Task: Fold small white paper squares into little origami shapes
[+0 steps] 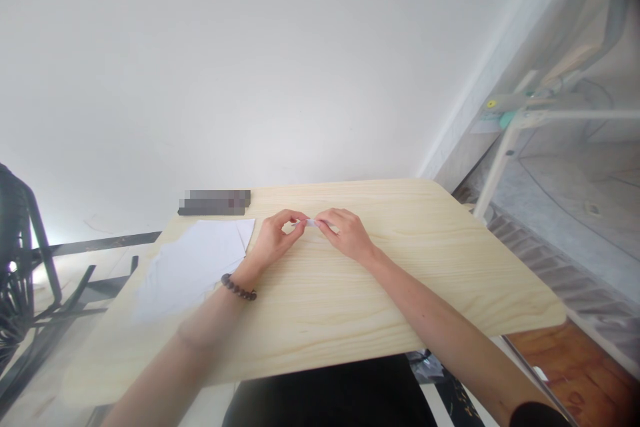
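Between my two hands is a small, narrow piece of folded white paper (pixel 311 222), just above the table's middle. My left hand (pixel 275 237) pinches its left end between thumb and fingers. At the other end, my right hand (pixel 347 232) grips it the same way, fingertips close to those of the left. Most of the paper is covered by the fingers, so its exact shape is unclear. A dark beaded bracelet (pixel 239 287) circles the left wrist.
White paper sheets (pixel 195 267) lie spread on the left of the light wooden table (pixel 425 293). Behind them sits a dark, blurred-out object (pixel 215 203). A wall (pixel 300 80) rises at the table's back edge. A black chair (pixel 25 260) stands left, a white metal frame (pixel 500 167) right.
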Action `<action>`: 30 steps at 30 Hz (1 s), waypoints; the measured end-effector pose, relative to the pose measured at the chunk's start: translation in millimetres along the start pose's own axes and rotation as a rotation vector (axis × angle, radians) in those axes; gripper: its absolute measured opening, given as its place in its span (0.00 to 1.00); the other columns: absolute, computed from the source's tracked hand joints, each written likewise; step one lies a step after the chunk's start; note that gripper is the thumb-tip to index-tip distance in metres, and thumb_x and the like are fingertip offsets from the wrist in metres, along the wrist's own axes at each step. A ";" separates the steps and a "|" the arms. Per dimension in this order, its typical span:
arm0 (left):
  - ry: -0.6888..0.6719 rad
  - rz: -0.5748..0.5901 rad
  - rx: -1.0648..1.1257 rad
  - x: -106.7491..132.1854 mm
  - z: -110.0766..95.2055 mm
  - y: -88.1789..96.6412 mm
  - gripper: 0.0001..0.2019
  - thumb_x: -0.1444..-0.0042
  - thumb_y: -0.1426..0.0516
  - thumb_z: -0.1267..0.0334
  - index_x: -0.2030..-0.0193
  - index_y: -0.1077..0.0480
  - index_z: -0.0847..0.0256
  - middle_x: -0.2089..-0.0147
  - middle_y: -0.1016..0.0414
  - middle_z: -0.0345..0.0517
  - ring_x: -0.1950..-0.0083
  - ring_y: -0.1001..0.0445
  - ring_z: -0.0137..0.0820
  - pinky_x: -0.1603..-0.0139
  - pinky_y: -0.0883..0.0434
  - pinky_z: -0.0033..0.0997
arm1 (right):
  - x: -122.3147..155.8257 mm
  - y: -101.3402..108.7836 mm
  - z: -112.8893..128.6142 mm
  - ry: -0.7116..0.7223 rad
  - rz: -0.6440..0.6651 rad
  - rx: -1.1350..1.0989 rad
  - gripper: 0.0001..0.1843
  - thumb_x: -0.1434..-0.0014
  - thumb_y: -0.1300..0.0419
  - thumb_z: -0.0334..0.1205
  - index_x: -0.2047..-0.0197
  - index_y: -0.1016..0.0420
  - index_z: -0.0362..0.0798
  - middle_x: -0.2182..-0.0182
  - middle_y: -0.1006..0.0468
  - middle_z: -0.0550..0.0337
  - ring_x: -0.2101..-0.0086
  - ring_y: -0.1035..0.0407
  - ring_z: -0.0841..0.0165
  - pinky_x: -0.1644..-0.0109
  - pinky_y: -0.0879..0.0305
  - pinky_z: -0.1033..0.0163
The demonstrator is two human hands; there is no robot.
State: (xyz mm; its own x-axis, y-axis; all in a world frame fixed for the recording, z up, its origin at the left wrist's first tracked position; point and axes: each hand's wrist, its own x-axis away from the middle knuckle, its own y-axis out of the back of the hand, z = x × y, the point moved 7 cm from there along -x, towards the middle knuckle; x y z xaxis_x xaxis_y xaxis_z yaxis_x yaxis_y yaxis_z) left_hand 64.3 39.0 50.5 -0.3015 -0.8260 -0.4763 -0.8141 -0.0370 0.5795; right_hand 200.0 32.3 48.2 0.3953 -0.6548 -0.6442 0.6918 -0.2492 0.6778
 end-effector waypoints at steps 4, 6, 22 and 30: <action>-0.001 0.000 0.010 -0.4 1.3 0.4 0.10 0.47 0.50 0.60 0.63 0.30 0.61 0.64 0.27 0.44 0.62 0.30 0.30 0.62 0.32 0.27 | -0.5 0.6 -0.2 -0.005 -0.008 -0.010 0.09 0.42 0.52 0.38 0.64 0.31 0.49 0.67 0.25 0.60 0.65 0.33 0.71 0.58 0.41 0.64; -0.002 0.005 0.018 -0.7 2.3 -0.5 0.10 0.47 0.49 0.60 0.63 0.30 0.61 0.64 0.26 0.44 0.63 0.30 0.29 0.60 0.32 0.28 | -0.7 1.0 -0.9 -0.016 -0.013 -0.018 0.09 0.42 0.52 0.38 0.64 0.31 0.49 0.67 0.25 0.60 0.65 0.33 0.71 0.58 0.41 0.65; 0.038 -0.065 -0.049 -2.4 14.3 1.4 0.12 0.47 0.49 0.55 0.65 0.30 0.59 0.65 0.25 0.43 0.65 0.28 0.30 0.61 0.32 0.29 | -0.2 3.9 -6.8 -0.074 -0.064 -0.016 0.10 0.42 0.52 0.39 0.64 0.30 0.49 0.69 0.26 0.60 0.67 0.33 0.71 0.60 0.40 0.64; -0.035 0.029 -0.048 -0.7 -2.1 -2.2 0.12 0.47 0.49 0.56 0.62 0.30 0.59 0.62 0.26 0.43 0.63 0.29 0.29 0.66 0.32 0.26 | -0.1 0.0 -1.2 -0.015 0.000 -0.017 0.09 0.42 0.51 0.39 0.64 0.30 0.50 0.67 0.25 0.60 0.65 0.32 0.71 0.58 0.40 0.65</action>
State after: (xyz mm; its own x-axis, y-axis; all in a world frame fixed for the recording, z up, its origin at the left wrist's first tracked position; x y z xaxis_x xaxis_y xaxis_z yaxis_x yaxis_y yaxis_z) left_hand 67.3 38.6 50.9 -0.3424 -0.8069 -0.4813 -0.7802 -0.0412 0.6242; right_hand 200.7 33.3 47.8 0.3860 -0.6655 -0.6388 0.7022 -0.2372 0.6714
